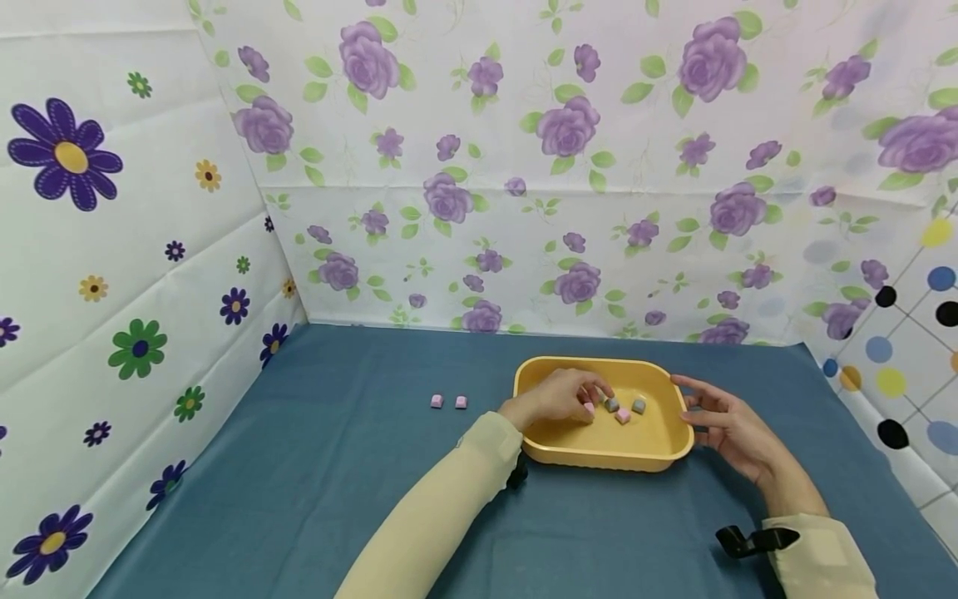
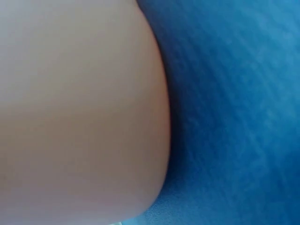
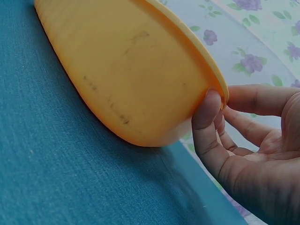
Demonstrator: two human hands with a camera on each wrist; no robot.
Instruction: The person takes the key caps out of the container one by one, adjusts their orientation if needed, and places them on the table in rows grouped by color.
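A yellow plastic tray (image 1: 609,457) sits on the table, with several small cubes inside. My left hand (image 1: 555,396) reaches over its left side and pinches a pink cube (image 1: 589,408) low in the tray. Just right of those fingers lie a grey cube (image 1: 639,406) and another pink cube (image 1: 623,415). My right hand (image 1: 729,424) grips the tray's right end; in the right wrist view the thumb (image 3: 206,110) presses the outer wall while a finger touches the rim. Only blurred skin and blue cloth fill the left wrist view.
Two pink cubes, one on the left (image 1: 437,401) and one on the right (image 1: 461,403), lie apart on the blue tablecloth (image 1: 299,466), left of the tray. Floral sheets (image 1: 449,249) hang behind the table and along its sides.
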